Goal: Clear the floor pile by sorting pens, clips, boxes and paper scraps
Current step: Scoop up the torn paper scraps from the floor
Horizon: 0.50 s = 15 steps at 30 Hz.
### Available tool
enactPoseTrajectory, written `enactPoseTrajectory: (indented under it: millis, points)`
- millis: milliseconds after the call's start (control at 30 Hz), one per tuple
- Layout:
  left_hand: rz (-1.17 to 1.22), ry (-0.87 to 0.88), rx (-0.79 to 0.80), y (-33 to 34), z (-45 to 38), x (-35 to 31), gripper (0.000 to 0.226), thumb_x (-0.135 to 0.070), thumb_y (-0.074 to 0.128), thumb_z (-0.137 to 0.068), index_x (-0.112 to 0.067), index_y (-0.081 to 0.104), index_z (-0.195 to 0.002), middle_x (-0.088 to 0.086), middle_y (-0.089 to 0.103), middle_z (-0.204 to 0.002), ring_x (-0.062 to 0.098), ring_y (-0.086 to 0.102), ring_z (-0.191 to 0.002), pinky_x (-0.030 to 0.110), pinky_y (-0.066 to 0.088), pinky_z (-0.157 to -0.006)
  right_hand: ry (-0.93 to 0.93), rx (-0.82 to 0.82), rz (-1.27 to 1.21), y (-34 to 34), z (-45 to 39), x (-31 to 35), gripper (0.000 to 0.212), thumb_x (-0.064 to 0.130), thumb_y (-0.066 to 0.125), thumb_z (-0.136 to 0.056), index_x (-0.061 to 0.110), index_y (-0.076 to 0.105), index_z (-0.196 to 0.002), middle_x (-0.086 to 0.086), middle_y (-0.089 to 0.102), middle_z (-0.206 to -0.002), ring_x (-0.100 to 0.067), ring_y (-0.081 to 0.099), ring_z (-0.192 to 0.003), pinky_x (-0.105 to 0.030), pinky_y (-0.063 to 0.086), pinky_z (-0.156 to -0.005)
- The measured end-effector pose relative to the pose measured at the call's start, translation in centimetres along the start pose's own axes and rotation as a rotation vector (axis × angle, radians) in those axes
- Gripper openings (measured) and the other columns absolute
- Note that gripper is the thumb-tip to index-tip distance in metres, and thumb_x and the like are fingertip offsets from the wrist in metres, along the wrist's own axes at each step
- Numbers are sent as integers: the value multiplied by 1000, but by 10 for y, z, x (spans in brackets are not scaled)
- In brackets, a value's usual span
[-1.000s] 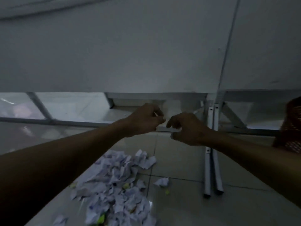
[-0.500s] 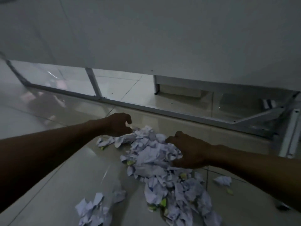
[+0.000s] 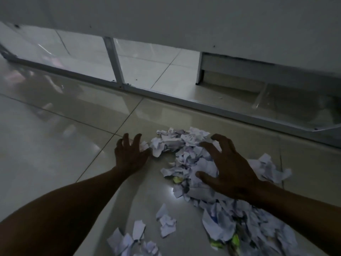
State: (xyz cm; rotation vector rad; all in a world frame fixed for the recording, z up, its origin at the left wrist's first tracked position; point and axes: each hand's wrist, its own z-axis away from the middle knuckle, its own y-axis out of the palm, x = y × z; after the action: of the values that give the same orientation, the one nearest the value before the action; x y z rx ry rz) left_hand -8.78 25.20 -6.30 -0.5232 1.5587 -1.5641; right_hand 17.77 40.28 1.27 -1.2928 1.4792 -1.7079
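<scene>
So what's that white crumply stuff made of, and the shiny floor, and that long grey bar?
The scraps look like thin matte paper: torn edges, sharp creases, faint print. The floor looks like glazed ceramic tile: glossy reflections and grout lines. The bar is probably painted metal, smooth with small screws, though plastic can't be ruled out.

Count, head view, dim light.

Hands: 2. The left hand [image 3: 130, 157] and the right hand [image 3: 228, 169] are both on the floor.

Paper scraps: too many to count singly. They lie in 1 main pile [image 3: 206, 163] plus 1 smaller cluster [image 3: 132, 239] nearer the camera; 2 loose scraps [image 3: 167, 225] lie between them.

Yellow-green bits: 2 patches visible, one [image 3: 177, 180] mid-pile, one [image 3: 235, 239] at the near end.

Pens, clips, boxes: none made out; too dark to tell.

Metal frame rails on the floor: 1 long rail [image 3: 184, 102], 1 upright [image 3: 113, 60] joining it.
</scene>
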Motion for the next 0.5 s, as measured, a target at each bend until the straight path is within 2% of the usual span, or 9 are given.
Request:
enactPoseTrajectory:
  millis: [67,133,233,333,400,500]
  points:
    - [-75,108,11,15,-6,4,82,-74,21,-79,-33,25,-150,14,12,-159,36,11,-145,49,15,-114,-51,-112,-3,5,-7,4,82,67,56,-78,21,39,-143,-11,26,-149,-27,23,-137,-42,45,-97]
    - [-54,174,-19,28,-8,7,79,-67,16,-80,-26,38,-145,18,25,-154,39,20,-140,50,18,-112,-47,-164,-23,9,-16,9,81,66,57,-77,22,40,-142,-11,27,-149,-27,23,-137,-40,43,-98]
    - [-23,190,-125,39,-6,5,51,-49,34,-90,-19,53,-126,14,43,-132,35,36,-124,47,29,-100,28,-184,-128,11,-30,15,82,71,55,-74,27,38,-142,-5,24,-148,-23,21,-138,-35,39,-99]
    - [-6,206,-194,44,-12,4,27,-39,46,-91,-18,51,-107,10,41,-112,30,38,-108,44,33,-88,37,-223,-100,13,-48,15,86,75,51,-71,25,40,-141,-7,28,-145,-24,21,-136,-38,38,-101]
    - [-36,211,-206,50,-13,4,20,-36,48,-93,-18,49,-101,9,40,-107,29,38,-102,43,33,-85,77,-186,-58,20,-63,16,93,79,53,-68,27,36,-143,-9,27,-145,-27,20,-137,-43,34,-105]
    - [-64,254,-242,57,-9,4,20,-33,48,-91,-15,52,-99,11,44,-100,30,42,-93,41,34,-79,142,-16,68,30,-90,19,114,93,43,-55,34,19,-149,-12,18,-153,-34,9,-143,-52,20,-114]
